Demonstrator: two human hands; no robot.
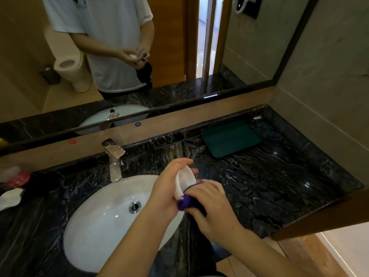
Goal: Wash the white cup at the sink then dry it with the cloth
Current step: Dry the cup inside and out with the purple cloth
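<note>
Hands: left hand gripped white cup, right hand clutched purple cloth against it | tap dry, sink idle | washing judged done, drying underway.

Arms: both forearms bare from the bottom edge of the view up to the wrists, no sleeve reaching them.
Left hand: bare, no glove, no ring or band that I can make out.
Right hand: bare as well, wrist without watch or strap.
Top: in the mirror the person wears a loose white short-sleeved T-shirt, sleeves ending above the elbow, hem hanging wide at the hips.
Lower garment: something dark below the shirt hem, too little showing to tell what.
</note>
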